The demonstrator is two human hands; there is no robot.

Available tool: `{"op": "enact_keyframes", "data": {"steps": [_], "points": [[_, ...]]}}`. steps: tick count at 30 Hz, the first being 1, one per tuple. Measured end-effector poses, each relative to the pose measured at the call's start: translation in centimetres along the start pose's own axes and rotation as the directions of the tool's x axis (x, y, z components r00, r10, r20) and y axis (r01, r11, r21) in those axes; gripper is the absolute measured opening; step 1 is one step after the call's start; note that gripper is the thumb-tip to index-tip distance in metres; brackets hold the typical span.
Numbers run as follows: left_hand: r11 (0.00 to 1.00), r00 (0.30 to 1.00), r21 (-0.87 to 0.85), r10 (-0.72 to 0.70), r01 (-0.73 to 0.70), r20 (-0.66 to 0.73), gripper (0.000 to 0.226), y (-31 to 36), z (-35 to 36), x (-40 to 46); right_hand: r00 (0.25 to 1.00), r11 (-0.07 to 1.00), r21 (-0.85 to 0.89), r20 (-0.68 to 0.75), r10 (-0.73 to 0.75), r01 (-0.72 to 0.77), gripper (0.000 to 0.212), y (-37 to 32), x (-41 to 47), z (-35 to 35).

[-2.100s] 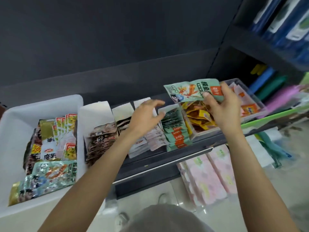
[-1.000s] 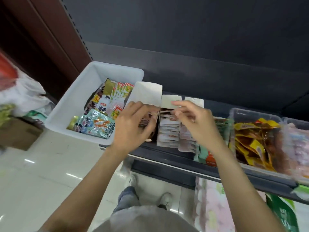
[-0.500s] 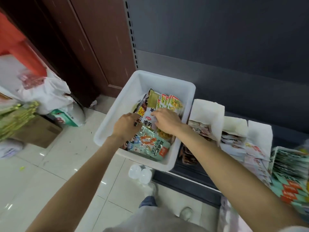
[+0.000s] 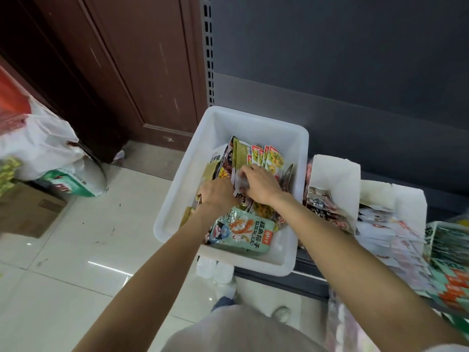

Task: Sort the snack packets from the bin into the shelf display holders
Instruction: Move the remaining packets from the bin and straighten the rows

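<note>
Both hands back in the bin (image 4: 215, 128) — next pick underway.

A second ago they were at the white holders (image 4: 340, 174) on the shelf, holding nothing; now the right hand (image 4: 258, 184) pinches a pale packet (image 4: 239, 185) mid-bin, while the left hand (image 4: 215, 196) is curled into the stack beside it — can't tell if it grips anything. 1 mint-green packet (image 4: 243, 232) lies flat at the near end. Plenty left to sort.
</note>
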State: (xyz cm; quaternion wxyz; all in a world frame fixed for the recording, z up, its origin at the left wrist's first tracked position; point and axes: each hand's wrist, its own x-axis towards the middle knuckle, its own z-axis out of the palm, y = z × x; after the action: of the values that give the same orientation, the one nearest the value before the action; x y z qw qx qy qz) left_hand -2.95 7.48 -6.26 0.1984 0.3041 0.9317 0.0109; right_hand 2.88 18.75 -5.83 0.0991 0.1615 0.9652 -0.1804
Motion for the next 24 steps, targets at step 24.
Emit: {"op": "enact_keyframes", "data": {"steps": [24], "points": [[0.522,0.220,0.148,0.577,-0.840,-0.787,0.024,6.7,-3.8,-7.1,0.859,0.610,0.791,-0.340,0.383,0.042,0.018,5.0,-17.7,-8.9]]}}
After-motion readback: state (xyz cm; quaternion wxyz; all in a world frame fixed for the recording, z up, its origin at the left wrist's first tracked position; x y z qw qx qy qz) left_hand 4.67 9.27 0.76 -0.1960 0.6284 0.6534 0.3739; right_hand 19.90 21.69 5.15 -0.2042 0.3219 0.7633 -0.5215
